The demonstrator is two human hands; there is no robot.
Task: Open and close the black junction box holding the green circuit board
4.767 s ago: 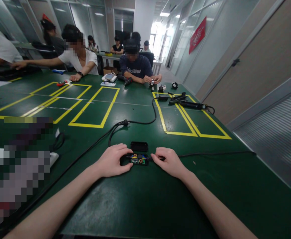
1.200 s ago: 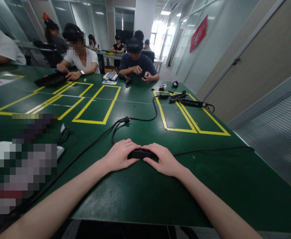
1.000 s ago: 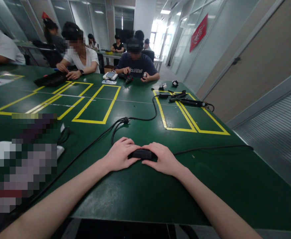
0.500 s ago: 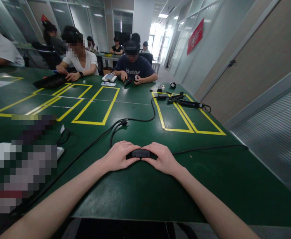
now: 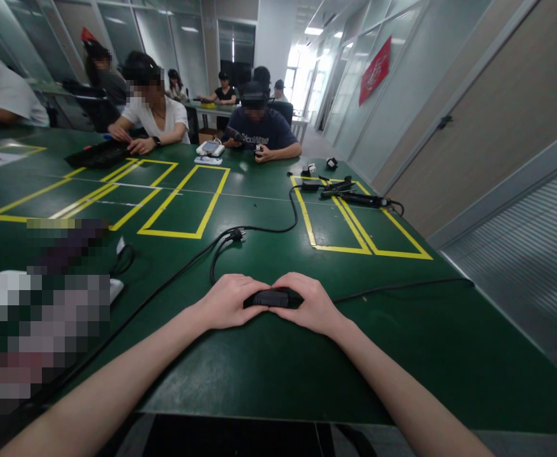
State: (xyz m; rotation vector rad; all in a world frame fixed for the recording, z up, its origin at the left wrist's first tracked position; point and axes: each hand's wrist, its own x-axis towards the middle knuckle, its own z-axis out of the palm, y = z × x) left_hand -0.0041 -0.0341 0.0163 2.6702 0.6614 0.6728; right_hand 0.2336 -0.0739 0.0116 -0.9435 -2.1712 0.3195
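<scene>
- Head view: the small black case [image 5: 272, 298] is right in front of the person, between both hands. Can't tell if it's resting on the green counter [image 5: 221, 387] or just above it.
- Left hand [image 5: 230, 302]: thumb and fingers curled around the left end, holding it.
- Right hand [image 5: 310, 303]: same deal on the right end, narrow grip, fingertips nearly meeting the left hand's.
- Progress, my read: the case looks closed, no insides showing, so the putting-together part seems mostly done. Whether the seam's fully seated, no clue, the fingers hide the ends. If anything's left, I'd guess it's just firming that up.
- Black cord [image 5: 402, 290] runs off right from behind the right hand; black plug [image 5: 236, 235] lies beyond the left one.
</scene>
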